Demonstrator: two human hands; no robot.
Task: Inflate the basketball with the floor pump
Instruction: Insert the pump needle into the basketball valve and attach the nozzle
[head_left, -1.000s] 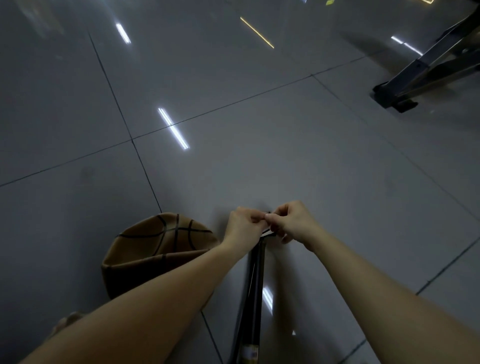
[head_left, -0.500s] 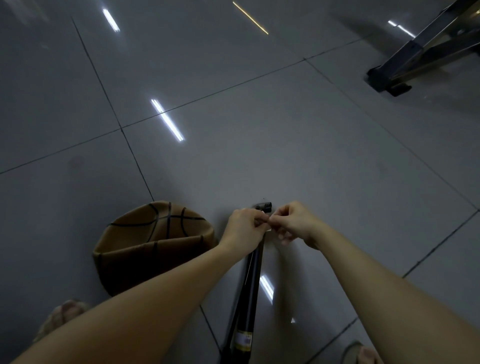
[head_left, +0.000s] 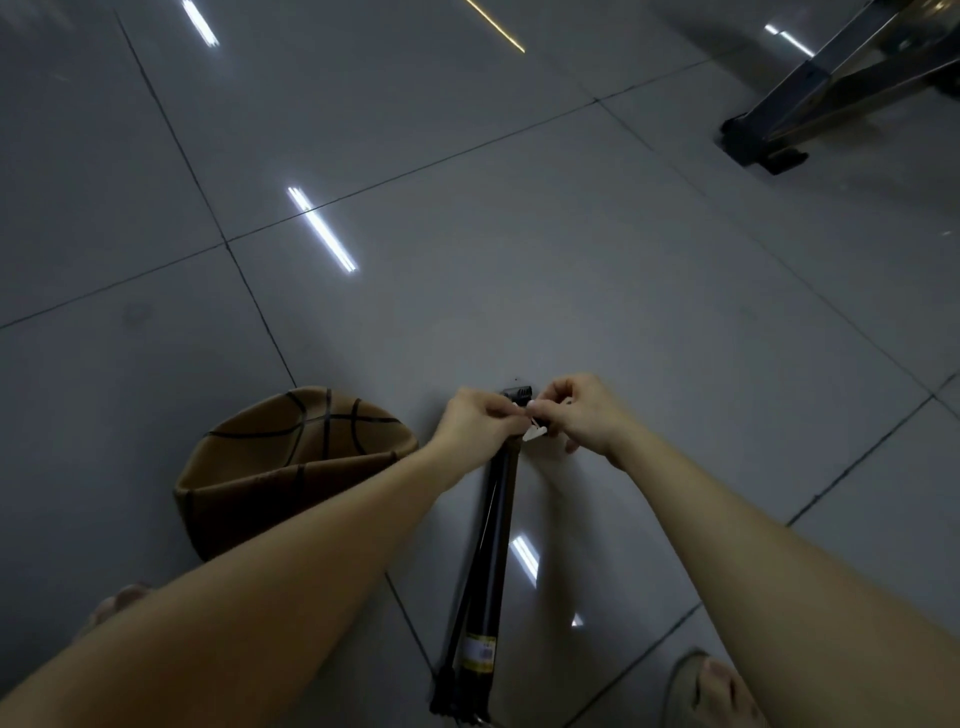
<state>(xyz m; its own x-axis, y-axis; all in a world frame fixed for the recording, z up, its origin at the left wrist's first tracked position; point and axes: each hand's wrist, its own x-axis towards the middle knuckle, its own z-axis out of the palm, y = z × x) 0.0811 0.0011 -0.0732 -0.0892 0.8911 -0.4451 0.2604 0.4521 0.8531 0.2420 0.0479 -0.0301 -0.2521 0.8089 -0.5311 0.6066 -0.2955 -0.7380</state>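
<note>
Pinching going on with both hands here: the left hand (head_left: 480, 421) and right hand (head_left: 587, 415) meet at the far end of the floor pump (head_left: 496, 525), fingers curled in tight, each nipping a little white tag (head_left: 535, 432) between thumb and fingertips. Can't tell what the tag actually is, it's too small. The pump is black and lies flat on the grey tiled floor (head_left: 571, 260), running from the near side out to the hands, yellow label near its close end. The basketball (head_left: 291, 457) sits on the floor just left of the pump, totally flat and caved in on itself, partly behind the left forearm. A dark metal frame (head_left: 810, 98) stands toward the floor's far right.
</note>
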